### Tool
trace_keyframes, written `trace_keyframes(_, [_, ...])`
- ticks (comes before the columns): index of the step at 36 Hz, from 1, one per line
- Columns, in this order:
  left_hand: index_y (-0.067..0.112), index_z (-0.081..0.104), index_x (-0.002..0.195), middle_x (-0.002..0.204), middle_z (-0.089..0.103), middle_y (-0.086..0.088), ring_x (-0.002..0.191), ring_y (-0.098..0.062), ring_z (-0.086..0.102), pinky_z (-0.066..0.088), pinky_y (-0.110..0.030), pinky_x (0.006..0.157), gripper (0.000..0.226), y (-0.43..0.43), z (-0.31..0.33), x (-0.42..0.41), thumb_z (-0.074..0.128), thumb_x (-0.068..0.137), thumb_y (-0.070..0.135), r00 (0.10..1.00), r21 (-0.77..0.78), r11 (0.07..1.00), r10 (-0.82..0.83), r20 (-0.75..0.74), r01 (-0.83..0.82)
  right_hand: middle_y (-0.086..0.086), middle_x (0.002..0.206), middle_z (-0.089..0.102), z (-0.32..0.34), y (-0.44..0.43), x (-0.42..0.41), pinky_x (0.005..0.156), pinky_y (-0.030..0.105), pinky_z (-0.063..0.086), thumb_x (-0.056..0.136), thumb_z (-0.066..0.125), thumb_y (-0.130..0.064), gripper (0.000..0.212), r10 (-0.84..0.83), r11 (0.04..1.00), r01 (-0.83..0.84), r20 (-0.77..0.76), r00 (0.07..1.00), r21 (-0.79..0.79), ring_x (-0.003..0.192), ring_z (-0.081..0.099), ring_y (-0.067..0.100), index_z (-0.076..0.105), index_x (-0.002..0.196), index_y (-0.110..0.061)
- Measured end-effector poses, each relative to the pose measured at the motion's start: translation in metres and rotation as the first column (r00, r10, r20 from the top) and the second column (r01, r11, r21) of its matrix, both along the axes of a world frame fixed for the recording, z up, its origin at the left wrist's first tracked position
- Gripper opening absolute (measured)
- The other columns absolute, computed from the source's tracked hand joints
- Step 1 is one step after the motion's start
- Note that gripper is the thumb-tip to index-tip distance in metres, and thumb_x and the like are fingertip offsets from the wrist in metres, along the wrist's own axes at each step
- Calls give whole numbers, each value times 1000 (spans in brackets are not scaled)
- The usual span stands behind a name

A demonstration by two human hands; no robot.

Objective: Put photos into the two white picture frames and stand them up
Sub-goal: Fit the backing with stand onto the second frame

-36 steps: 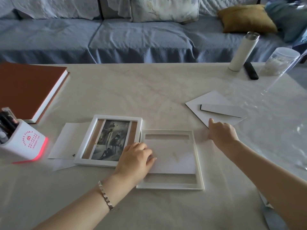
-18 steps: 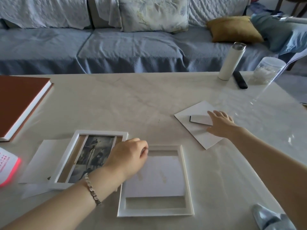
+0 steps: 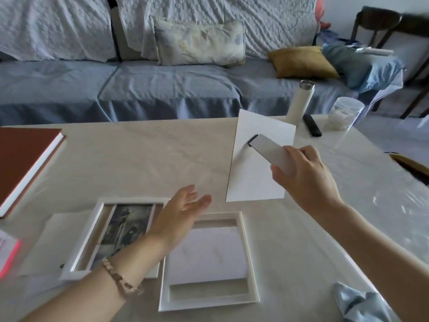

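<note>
Between your right hand's (image 3: 304,173) thumb and fingers sits the flat grey stand strut (image 3: 270,152), pinched, lifting the stiff white backing board (image 3: 253,168) off the marble-look table (image 3: 144,154). Your left hand (image 3: 180,212) hovers open, fingers spread, above 2 white rectangular frames: one (image 3: 92,231) holding a black-and-white photo (image 3: 126,223), the other (image 3: 248,259) holding a pale sheet (image 3: 209,254).
</note>
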State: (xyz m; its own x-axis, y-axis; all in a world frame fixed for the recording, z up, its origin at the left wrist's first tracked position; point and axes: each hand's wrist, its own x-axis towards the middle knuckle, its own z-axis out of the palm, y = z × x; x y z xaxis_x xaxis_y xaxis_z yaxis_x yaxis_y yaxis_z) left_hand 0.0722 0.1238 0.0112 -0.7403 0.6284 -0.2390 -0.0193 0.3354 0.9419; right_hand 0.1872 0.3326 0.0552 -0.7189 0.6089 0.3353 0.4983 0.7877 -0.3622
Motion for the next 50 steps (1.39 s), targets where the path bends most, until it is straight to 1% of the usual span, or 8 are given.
trace_keyframes(4, [30,50,125,118,63,11,102,-9,62,47,-39,97,74,-7,19,12,52,64,71,998,127,991,-52,29,48,1,104,41,23,-45,5,72,27,36,82,61,-35,51,73,997,-75,-149,986,-14,90,52,28,48,127,-16])
trace_keyframes(9, [16,59,95,87,68,-5,72,-12,68,56,-33,66,18,-29,28,29,43,95,23,961,170,985,74,-267,-29,-6,106,37,16,-86,7,79,21,34,81,61,-40,56,146,966,-183,-197,969,-184,91,44,14,45,132,-20])
trace_keyframes(17, [6,55,95,91,67,-17,62,-21,70,54,-23,48,16,-72,15,45,44,91,16,974,316,935,95,208,-159,1,133,44,-25,-101,1,103,39,39,55,80,-51,110,-124,623,-36,-144,982,-782,120,46,21,22,142,-16])
trace_keyframes(22, [1,56,96,88,72,-12,73,-30,71,59,-30,62,36,-86,0,45,52,78,32,945,235,959,82,317,-162,-1,82,71,-35,-104,10,49,16,51,66,79,-27,30,-170,454,-121,-219,961,-883,56,65,1,64,89,-14])
trace_keyframes(26, [14,53,80,73,59,1,63,2,65,49,-10,61,28,-95,-14,49,44,80,41,999,67,997,41,-18,-39,-1,72,69,-42,-96,18,44,13,47,69,78,-24,19,-198,493,-88,-210,958,-865,48,62,2,64,78,-14])
trace_keyframes(29, [34,53,109,102,55,26,91,14,54,36,0,79,38,-111,-35,51,38,83,57,936,-179,984,-85,-342,24,0,76,69,-46,-86,29,52,20,50,71,76,-25,19,-227,499,-30,-164,960,-866,58,63,10,65,81,-14])
trace_keyframes(34, [19,64,111,120,59,11,113,-1,45,42,-27,98,51,-126,-73,53,34,81,47,767,-350,936,-207,-608,-25,3,78,70,-57,-78,46,53,23,50,69,77,-26,27,-214,466,83,-22,977,-881,63,64,17,66,89,-11])
trace_keyframes(50, [13,70,99,106,69,0,95,-15,67,49,-25,81,40,-117,-71,58,38,83,33,777,-424,906,-283,-562,24,1,88,68,-83,-97,31,58,27,48,69,78,-26,38,-135,459,136,83,987,-878,74,65,19,62,101,-12])
